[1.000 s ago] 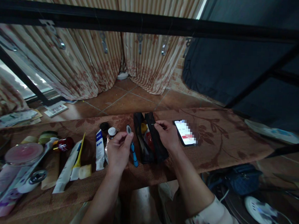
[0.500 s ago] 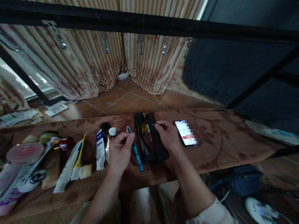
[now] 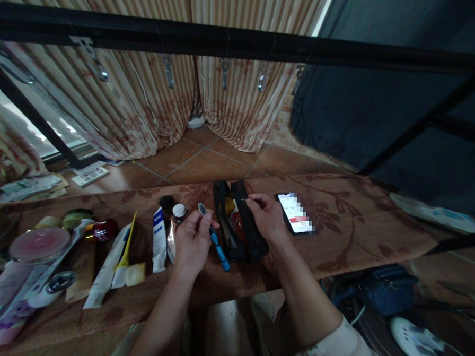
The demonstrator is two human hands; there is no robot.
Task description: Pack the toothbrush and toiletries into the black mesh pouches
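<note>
My left hand (image 3: pixel 192 237) is closed on a blue and black toothbrush (image 3: pixel 219 250), its oval head sticking up past the fingertips and its handle slanting down to the right. Just right of it lies an unzipped black mesh pouch (image 3: pixel 234 241) with something red and something yellow inside. The fingers of my right hand (image 3: pixel 265 214) pinch the pouch's right edge, where a small pale piece like a zipper pull shows. Beside my left hand are a white-capped bottle (image 3: pixel 179 212) and a white and blue tube (image 3: pixel 159 243).
A lit phone (image 3: pixel 294 213) lies right of the pouch on the brown patterned cloth (image 3: pixel 362 227). Several tubes, a yellow-handled brush (image 3: pixel 126 246) and a pink-lidded jar (image 3: pixel 39 244) crowd the left. A black bar (image 3: pixel 244 43) with hooks crosses beyond the table.
The toothbrush and my left fingers have shifted slightly, its head tipping a little left. My right hand stays at the pouch's edge.
</note>
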